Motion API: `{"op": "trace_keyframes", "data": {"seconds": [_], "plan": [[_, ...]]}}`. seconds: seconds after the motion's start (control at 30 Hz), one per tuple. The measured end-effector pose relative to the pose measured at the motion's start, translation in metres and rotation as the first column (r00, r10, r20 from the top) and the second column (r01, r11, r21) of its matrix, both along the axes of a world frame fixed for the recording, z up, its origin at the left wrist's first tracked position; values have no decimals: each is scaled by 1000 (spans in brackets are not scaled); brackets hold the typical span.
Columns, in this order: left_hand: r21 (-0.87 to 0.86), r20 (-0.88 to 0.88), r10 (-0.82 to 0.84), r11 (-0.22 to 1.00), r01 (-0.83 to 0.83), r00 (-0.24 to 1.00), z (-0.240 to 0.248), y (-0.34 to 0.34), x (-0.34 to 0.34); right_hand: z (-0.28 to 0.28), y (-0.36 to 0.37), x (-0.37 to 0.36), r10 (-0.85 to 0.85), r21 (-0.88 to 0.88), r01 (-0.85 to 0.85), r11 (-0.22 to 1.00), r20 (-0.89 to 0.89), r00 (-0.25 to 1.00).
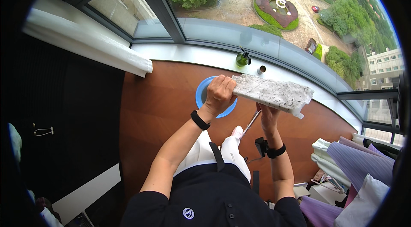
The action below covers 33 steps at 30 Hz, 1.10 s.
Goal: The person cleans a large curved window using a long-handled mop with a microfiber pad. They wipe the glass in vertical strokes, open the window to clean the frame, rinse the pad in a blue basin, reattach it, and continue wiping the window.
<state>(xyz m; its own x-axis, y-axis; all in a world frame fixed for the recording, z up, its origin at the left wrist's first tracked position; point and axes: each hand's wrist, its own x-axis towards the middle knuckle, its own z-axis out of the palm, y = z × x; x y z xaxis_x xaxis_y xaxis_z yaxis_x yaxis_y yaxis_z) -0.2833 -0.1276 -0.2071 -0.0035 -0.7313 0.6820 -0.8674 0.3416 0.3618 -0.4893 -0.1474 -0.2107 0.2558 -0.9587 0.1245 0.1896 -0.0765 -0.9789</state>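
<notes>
A flat mop head [274, 93] covered with a white, grey-speckled wipe is held up in front of me, its dirty side facing up. My left hand [219, 94] is closed round the left end of the wipe and head. Under the near edge, my right hand [269, 120] reaches up, thumb near the metal pole [251, 123]; its other fingers are partly hidden behind the head. The pole slants down toward my foot. Partly behind my left hand, a blue basin [200, 94] stands on the floor.
On the white sill [171, 52] stand a green spray bottle [243, 59] and a small can [261, 70]. Large windows curve round ahead. A white curtain [98, 47] hangs at left by a black cabinet [68, 85]. Hung clothes [364, 162] crowd the right side above the wooden floor [150, 111].
</notes>
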Motion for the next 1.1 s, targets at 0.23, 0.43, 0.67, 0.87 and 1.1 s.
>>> {"op": "trace_keyframes", "data": {"seconds": [0.23, 0.43, 0.67, 0.87, 1.1], "plan": [[377, -229, -190, 887, 267, 955, 24, 31, 17, -10, -18, -29, 47, 108, -57, 993, 90, 995], [509, -568, -64, 757, 411, 821, 25, 3, 58, -28, -28, -54, 21, 326, -100, 940, 236, 972], [406, -912, 110, 388, 827, 396, -3, -16, 42, -38, -32, -56, 167, 313, -239, 919, 238, 957], [276, -925, 316, 172, 946, 212, -20, -17, 51, -37, -40, -50, 200, 342, -235, 910, 133, 971], [124, -933, 353, 141, 982, 68, -13, -5, 51, -30, -52, -27, 210, 368, -231, 901, 97, 973]]}}
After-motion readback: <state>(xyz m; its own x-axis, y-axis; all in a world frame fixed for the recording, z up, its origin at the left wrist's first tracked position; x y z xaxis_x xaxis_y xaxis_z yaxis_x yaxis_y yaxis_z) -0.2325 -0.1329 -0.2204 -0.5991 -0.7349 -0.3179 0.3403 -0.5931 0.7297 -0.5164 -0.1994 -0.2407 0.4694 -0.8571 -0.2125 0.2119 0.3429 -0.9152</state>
